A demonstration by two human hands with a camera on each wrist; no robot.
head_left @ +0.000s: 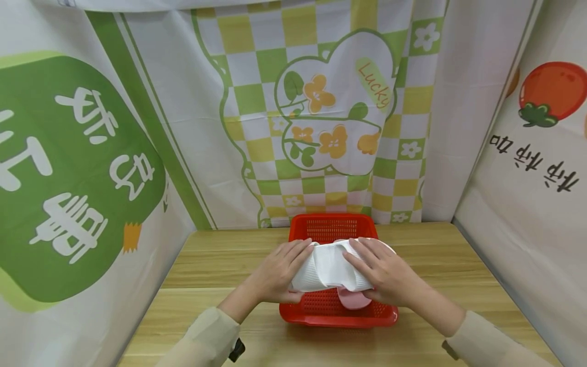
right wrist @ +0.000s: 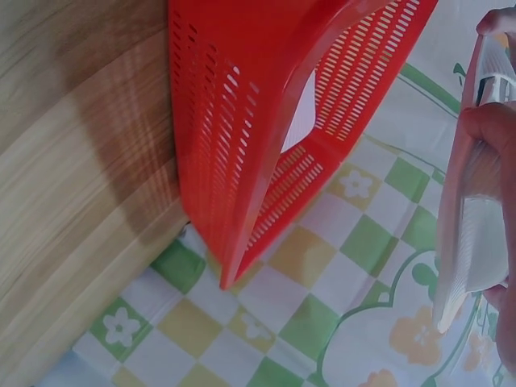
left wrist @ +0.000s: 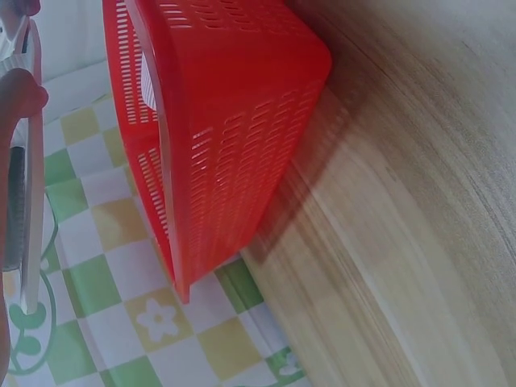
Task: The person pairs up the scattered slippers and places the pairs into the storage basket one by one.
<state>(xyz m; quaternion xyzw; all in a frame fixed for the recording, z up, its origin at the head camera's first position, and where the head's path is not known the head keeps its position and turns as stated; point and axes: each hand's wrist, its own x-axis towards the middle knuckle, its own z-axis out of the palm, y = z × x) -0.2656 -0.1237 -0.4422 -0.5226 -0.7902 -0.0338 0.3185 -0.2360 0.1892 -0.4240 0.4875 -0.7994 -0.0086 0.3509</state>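
A white item (head_left: 329, 265) with finely ribbed sides and a smooth middle is held up over a red plastic basket (head_left: 339, 321). The left hand (head_left: 281, 271) grips its left end, fingers over the top and thumb lower down. At the other end the right hand (head_left: 385, 270) grips it the same way. Seen edge-on in the right wrist view, the white item (right wrist: 451, 234) has a thin ribbed edge; its exact kind I cannot tell. A pink rounded thing (head_left: 354, 299) lies in the basket, partly hidden by the white item.
The basket has slotted walls and stands on a wood-grain table (head_left: 220, 260). Behind the table hangs a checked green and yellow cloth (head_left: 257, 102). Printed white cloth walls (head_left: 513, 168) close in both sides.
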